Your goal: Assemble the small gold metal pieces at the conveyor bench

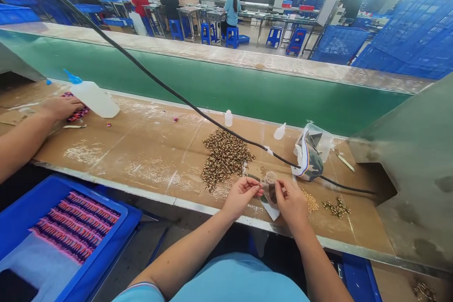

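Both grips, of the left hand [241,197] and the right hand [292,203], are pinched narrow near the front edge of the worktop [170,144], contents too small to tell, while brown-and-gold pieces [225,155] are heaped toward its back edge.

My shirt [240,279]: light blue, plain across the front I can see
My left sleeve [141,293]: short, same light blue, thin contrasting stripes near its edge
My left hand [242,197]: bare
My right hand [292,202]: bare too
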The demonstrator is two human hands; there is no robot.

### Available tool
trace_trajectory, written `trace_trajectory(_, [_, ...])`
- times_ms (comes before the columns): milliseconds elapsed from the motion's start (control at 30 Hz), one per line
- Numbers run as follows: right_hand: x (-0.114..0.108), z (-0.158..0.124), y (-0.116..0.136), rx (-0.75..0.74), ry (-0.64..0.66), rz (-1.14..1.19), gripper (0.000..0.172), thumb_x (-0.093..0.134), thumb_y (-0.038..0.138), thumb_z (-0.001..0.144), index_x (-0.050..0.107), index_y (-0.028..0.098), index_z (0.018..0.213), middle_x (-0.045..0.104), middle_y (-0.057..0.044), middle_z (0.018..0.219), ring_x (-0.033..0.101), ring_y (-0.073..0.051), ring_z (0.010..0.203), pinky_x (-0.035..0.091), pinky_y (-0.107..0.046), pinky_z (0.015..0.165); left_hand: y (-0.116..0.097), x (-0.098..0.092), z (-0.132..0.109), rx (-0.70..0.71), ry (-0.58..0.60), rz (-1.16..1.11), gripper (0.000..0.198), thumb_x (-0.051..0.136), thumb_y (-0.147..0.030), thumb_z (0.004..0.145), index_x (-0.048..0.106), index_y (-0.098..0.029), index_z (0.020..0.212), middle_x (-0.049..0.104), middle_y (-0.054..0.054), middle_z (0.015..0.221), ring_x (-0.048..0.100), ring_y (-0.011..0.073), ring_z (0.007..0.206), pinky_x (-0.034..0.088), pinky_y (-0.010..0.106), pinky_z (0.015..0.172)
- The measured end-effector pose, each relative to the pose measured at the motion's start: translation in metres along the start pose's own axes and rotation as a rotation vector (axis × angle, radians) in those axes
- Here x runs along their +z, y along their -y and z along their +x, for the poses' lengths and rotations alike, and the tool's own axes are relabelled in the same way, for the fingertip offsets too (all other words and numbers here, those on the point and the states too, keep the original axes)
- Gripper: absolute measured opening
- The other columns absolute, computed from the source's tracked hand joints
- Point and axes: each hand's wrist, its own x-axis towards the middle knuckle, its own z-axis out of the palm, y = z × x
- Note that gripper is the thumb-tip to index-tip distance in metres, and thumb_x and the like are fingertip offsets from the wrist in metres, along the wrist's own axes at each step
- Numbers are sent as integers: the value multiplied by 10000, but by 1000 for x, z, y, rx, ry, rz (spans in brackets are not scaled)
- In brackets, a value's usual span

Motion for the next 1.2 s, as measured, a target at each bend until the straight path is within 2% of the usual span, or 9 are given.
trace_trajectory(100, [-4, 4, 2, -31, -24, -84, 336, 366, 350, 931, 616, 191, 771, 614, -47, 720, 547, -132, 594, 409, -245, 572, -3, 2, -1, -23, -3, 41, 369, 800, -394, 580, 591, -139, 745, 673, 29, 721, 637, 127, 633, 532, 273, 663])
trace_trajectory(200, [-12, 4, 10, -51, 45, -222, 277, 395, 248, 911, 591, 191, 725, 608, -39, 680, 565, -144, 632, 412, -248, 586, -3, 4, -8, -22, -23, 121, 358, 810, -379, 560, 612, -144, 745, 670, 12, 695, 638, 123, 631, 536, 235, 633])
trace_trajectory(267, [-14, 5, 14, -55, 143, -299, 203, 444, 217, 893, 591, 191, 756, 624, -31, 709, 582, -143, 674, 417, -241, 595, -1, 3, -7, -24, -44, 148, 356, 815, -362, 552, 624, -154, 769, 682, 6, 711, 643, 117, 635, 541, 209, 627])
trace_trajectory(367, [-13, 11, 13, -76, 235, -356, 180, 455, 297, 914, 587, 202, 839, 638, -19, 782, 597, -136, 718, 407, -233, 549, 1, 2, 4, -69, -68, 167, 389, 843, -322, 474, 620, -174, 755, 692, -2, 701, 653, 137, 616, 562, 217, 592])
trace_trajectory(500, [-15, 9, 17, -51, 230, -388, 240, 391, 395, 949, 567, 233, 942, 640, 13, 859, 604, -121, 731, 397, -226, 512, -1, 4, 3, -70, -52, 191, 350, 826, -313, 486, 607, -190, 729, 684, -21, 664, 659, 136, 613, 579, 214, 607])
trace_trajectory(600, [-18, 6, 22, -45, 246, -380, 246, 381, 396, 955, 566, 234, 957, 631, 11, 864, 602, -116, 708, 398, -225, 499, -5, 6, -3, -88, -44, 213, 367, 833, -321, 460, 605, -184, 713, 686, -11, 647, 661, 144, 615, 585, 219, 618])
trace_trajectory(767, [-20, 7, 22, -21, 229, -356, 213, 413, 370, 947, 558, 224, 1001, 618, 0, 881, 597, -108, 659, 406, -232, 495, -11, 13, -4, -89, -58, 232, 369, 840, -308, 443, 616, -177, 706, 688, -2, 655, 665, 156, 630, 592, 248, 643])
trace_trajectory(1067, [-12, 5, 14, 9, 184, -310, 248, 368, 355, 961, 572, 217, 936, 621, -18, 876, 590, -124, 708, 419, -235, 560, -14, 14, 0, -121, -49, 189, 420, 869, -343, 389, 621, -159, 672, 693, 17, 668, 663, 156, 613, 576, 256, 609])
trace_trajectory(1200, [-4, -3, 9, 9, 32, -158, 352, 250, 321, 982, 571, 196, 908, 633, -57, 837, 589, -157, 771, 446, -263, 650, -13, 12, -1, -106, -24, 143, 437, 849, -388, 442, 596, -153, 710, 686, 28, 672, 653, 156, 601, 557, 283, 614])
